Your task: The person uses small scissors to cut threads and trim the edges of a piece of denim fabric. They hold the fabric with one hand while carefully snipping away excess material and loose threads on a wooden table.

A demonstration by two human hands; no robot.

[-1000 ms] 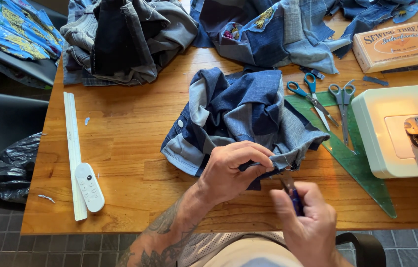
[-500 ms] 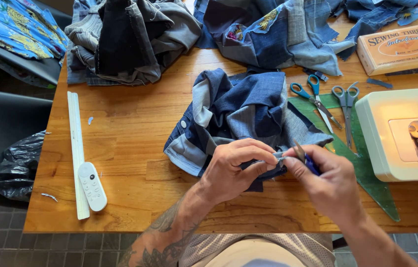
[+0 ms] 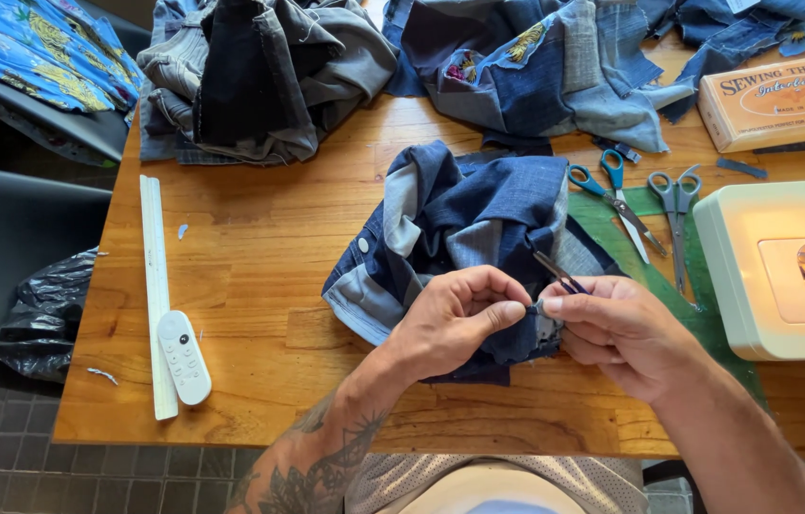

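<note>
A crumpled patchwork denim garment (image 3: 464, 224) in dark blue and grey lies on the wooden table (image 3: 259, 286). My left hand (image 3: 455, 319) pinches the cloth at its near edge with thumb and fingers. My right hand (image 3: 621, 333) holds a small thin dark tool (image 3: 559, 273), its point meeting the left fingertips at the fabric. What kind of tool it is I cannot tell.
Two pairs of scissors, blue-handled (image 3: 612, 195) and grey-handled (image 3: 676, 205), lie on a green mat (image 3: 707, 314) beside a cream sewing machine (image 3: 783, 271). A box (image 3: 783, 95), denim heaps (image 3: 259, 76) (image 3: 536, 62), a white ruler (image 3: 157, 286) and a remote (image 3: 183, 357) are around.
My right hand rose from the table's near edge up to the left hand, bringing the small tool to the pinched cloth. The left hand kept its hold on the fabric.
</note>
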